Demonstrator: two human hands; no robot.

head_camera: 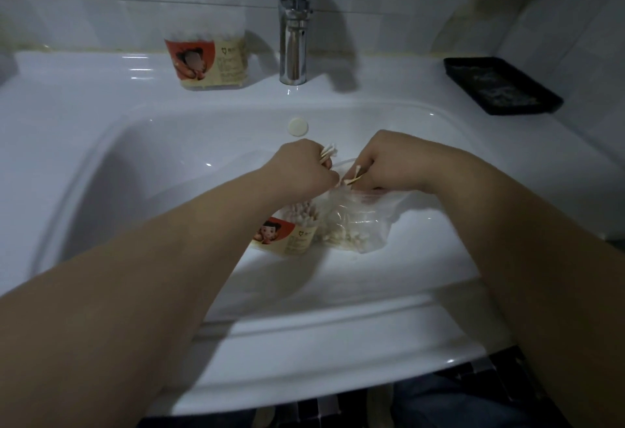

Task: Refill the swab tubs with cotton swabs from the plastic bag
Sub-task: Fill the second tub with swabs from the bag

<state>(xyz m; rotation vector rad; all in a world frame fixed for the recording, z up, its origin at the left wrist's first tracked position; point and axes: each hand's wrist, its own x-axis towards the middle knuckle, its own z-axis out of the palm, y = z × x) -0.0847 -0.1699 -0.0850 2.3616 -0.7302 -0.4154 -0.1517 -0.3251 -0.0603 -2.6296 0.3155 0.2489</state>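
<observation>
Chrome tap (293, 21), black tray (502, 86), white sink (84, 96).

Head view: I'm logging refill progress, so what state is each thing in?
Bag: open, lying in the sink, partly full of swabs.
Left hand: grips a bunch of swabs.
Right hand: pinches swabs at the bag's mouth.
Near tub: open, swabs inside.
Far tub: upright on the ledge; lid unclear.
Tap: no water running.

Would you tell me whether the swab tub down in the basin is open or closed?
Open: the tub shows no lid, and swab tips stand bare at its top, beside the bag.
</observation>
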